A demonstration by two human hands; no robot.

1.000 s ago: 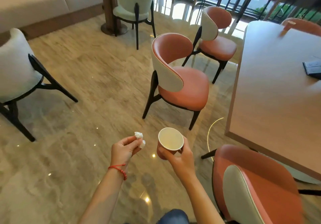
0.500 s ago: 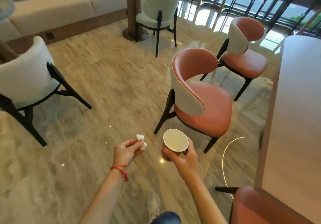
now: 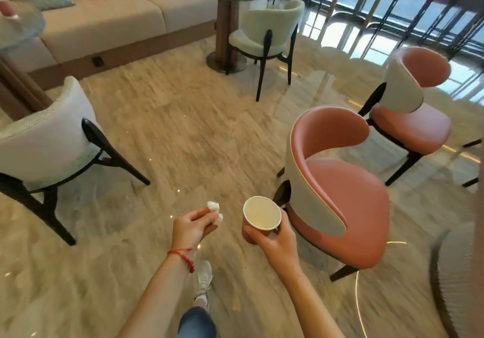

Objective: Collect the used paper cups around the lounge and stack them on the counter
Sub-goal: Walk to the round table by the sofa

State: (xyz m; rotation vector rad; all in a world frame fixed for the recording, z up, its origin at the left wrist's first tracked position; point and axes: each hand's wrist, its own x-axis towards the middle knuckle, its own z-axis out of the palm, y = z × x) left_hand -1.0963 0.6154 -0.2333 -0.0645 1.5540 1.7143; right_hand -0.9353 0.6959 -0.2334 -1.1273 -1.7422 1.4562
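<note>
1 paper cup (image 3: 262, 217), upright, gripped in my right hand (image 3: 277, 243); left hand (image 3: 192, 226) pinches tissue (image 3: 215, 211); counter unseen.

Both forearms were bare, with no sleeves in view. A red beaded cord bracelet (image 3: 183, 255) circled the left wrist. Blue jeans (image 3: 197, 322) and a white sneaker (image 3: 203, 278) showed below.

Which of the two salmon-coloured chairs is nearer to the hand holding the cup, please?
The salmon chair beside the right hand and paper cup; the other salmon chair stands farther back by the windows.
</note>
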